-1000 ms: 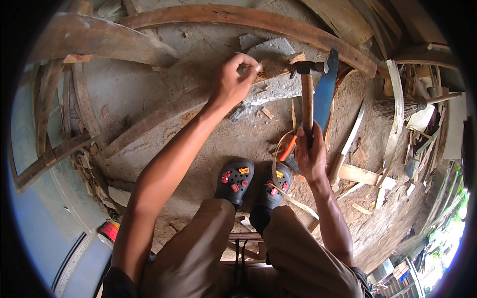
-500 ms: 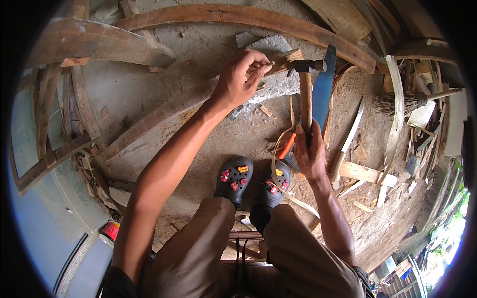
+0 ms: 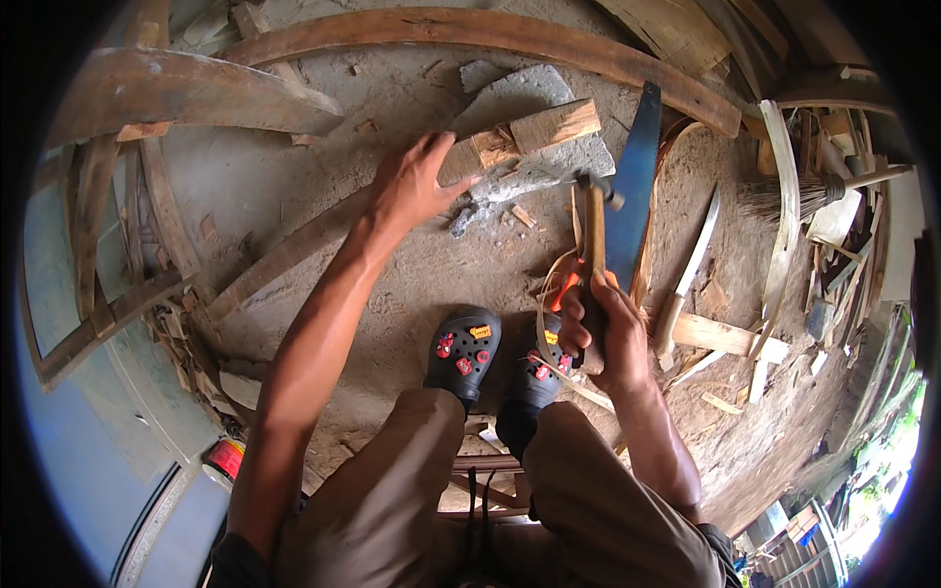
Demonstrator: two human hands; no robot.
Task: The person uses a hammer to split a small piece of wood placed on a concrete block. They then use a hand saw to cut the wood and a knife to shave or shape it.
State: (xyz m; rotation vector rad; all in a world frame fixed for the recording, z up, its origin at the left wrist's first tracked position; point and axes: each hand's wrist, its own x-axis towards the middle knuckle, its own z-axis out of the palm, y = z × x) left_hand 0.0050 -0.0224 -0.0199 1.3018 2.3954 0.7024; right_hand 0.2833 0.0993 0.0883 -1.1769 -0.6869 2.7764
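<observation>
1. On the dirt floor ahead of the person's feet, a short wooden block [image 3: 520, 139] lies across a flat grey stone [image 3: 549, 162]; its far end overhangs the stone's edge.
2. Left hand [image 3: 412, 186] rests on the block's near end, fingers spread and loosely curled over it, not clamped around it.
3. Right hand [image 3: 603, 328] has its fingers wrapped tight on the wooden handle of a hammer [image 3: 593, 235]; the head sits low, just beside the stone's right edge.
4. Open room: bare dirt left of the stone and between stone and black clogs [image 3: 490, 358]. The right side is tight.
5. Versus a second ago: the hammer head has dropped from level with the block to below it, the right hand has come in closer to the feet, and the left hand has shifted down the block, off its top.
6. Clutter: a blue saw blade [image 3: 632, 196] stands on edge right beside the hammer shaft; a long knife [image 3: 691, 260] lies further right; a broom [image 3: 794, 191] is beyond that.
7. Curved wooden ribs [image 3: 470, 29] ring the work spot at the far and left sides; thin bent strips [image 3: 549, 314] loop near the right foot.
</observation>
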